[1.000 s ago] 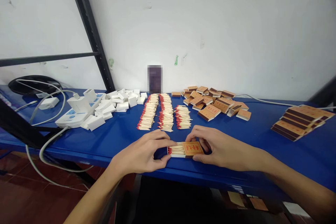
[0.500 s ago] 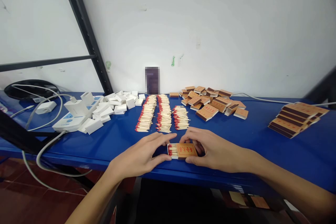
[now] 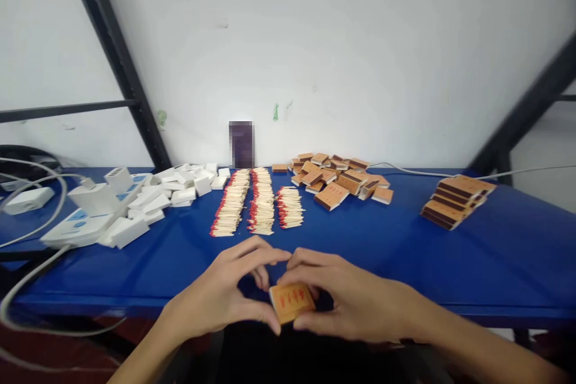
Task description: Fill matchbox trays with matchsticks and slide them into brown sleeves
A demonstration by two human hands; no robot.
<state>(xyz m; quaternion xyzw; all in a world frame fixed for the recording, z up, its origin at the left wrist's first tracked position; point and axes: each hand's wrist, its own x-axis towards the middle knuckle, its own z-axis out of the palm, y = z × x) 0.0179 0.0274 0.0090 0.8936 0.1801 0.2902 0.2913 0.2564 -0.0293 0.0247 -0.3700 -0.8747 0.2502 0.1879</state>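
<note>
A closed orange matchbox (image 3: 291,302) with red lettering is tilted near the table's front edge. My right hand (image 3: 344,294) grips it between thumb and fingers from the right. My left hand (image 3: 234,288) is at the box's left end, thumb and fingers apart, the thumb tip close to the lower left corner; whether it touches is hard to tell. Beyond the hands lie long rows of red-tipped matches (image 3: 230,204), (image 3: 261,204) and a shorter group of matches (image 3: 290,207).
White empty-looking trays (image 3: 148,201) are heaped at the left beside a power strip (image 3: 81,225) with cables. Matchboxes (image 3: 333,192) lie piled behind right, and stacked matchboxes (image 3: 454,201) stand at far right. A pixelated dark object (image 3: 242,145) is by the wall.
The matchbox was partly open with matches showing; now it is closed, lifted nearer and tilted. Both hands have moved closer to the body. The camera view has shifted right.
</note>
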